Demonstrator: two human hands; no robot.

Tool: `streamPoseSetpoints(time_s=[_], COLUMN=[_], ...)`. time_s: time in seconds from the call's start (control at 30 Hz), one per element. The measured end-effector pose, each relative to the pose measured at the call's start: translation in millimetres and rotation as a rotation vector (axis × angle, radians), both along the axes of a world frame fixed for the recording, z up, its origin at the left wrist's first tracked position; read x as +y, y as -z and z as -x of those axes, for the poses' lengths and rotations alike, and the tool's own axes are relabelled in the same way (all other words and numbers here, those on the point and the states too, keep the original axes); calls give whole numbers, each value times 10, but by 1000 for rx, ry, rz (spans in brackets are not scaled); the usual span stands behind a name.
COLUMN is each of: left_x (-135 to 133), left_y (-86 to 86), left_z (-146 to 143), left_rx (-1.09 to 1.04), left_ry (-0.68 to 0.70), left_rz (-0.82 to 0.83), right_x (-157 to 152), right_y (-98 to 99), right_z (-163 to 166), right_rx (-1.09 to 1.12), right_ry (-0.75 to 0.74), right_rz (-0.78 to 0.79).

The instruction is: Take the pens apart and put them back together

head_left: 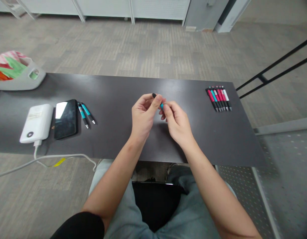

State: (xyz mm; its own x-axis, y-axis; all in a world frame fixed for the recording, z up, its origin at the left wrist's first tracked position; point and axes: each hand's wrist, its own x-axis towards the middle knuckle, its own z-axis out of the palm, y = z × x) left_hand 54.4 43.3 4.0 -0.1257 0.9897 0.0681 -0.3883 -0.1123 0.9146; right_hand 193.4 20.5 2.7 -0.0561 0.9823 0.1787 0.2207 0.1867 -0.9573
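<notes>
Over the middle of the dark table (111, 132), my left hand (145, 114) and my right hand (178, 121) meet around a blue and black pen (161, 106). The fingers of my left hand pinch its black end, which pokes out above the thumb. My right thumb and fingers close on the blue part; the rest of the pen is hidden by the hands. Two more blue and black pens (86, 113) lie left of my hands. A row of several pens (218, 99), pink, blue and white with black grips, sits at the far right.
Beside the two pens lie a black phone (66, 119) and a white power bank (37, 122) with a white cable (68, 155) hanging over the front edge. At the far left stands a white basket (35, 83) of coloured items. Black metal bars (273, 68) rise at the right.
</notes>
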Motion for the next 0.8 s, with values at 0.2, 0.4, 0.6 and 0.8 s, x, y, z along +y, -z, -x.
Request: streamPoseSetpoints(time_s=[0.2,0.4,0.6,0.8], left_x=[46,64,81,125], left_y=[-21,-21,4,28], left_z=[127,191,215,199], left_rx=[56,80,98,76], left_ry=[15,22,12,-16], left_rz=[-8,-19,-16,-56], right_x=[22,37,34,46], right_y=[68,82,62,57], right_z=[6,8,37,46], right_rx=[49,4,-12,14], right_ry=[-35,-37,-76,-43], right_rz=[23,12,13,-17])
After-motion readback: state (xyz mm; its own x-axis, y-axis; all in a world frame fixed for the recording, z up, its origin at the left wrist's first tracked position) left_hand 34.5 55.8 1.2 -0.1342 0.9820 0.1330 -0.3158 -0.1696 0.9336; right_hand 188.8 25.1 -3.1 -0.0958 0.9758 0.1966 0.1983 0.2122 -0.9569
